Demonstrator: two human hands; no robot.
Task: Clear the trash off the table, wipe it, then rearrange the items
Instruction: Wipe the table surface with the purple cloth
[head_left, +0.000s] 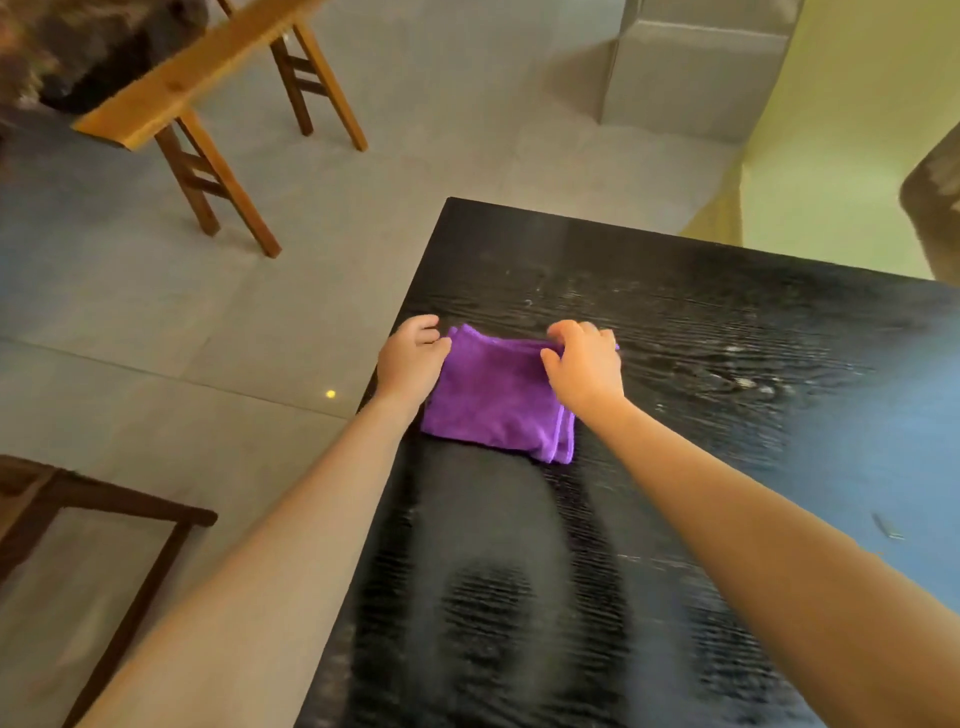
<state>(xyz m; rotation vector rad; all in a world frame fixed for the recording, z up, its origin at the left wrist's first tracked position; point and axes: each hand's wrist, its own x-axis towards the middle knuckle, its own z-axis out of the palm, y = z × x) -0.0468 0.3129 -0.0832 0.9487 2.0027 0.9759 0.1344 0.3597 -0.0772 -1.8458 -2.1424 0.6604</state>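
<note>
A folded purple cloth (496, 400) lies flat on the black wood-grain table (727, 415), near the table's left edge. My left hand (413, 361) rests at the cloth's left side, fingers curled against its far left corner. My right hand (584, 366) sits on the cloth's far right corner, with fingertips pinching the folded edge. Wet smears and streaks show on the table around the cloth and toward me.
A light wooden bench (208, 78) stands on the grey tiled floor at the far left. A dark wooden chair frame (104, 504) is near left, beside the table. A grey box-like block (696, 62) stands at the back. A small scrap (888, 527) lies on the table at right.
</note>
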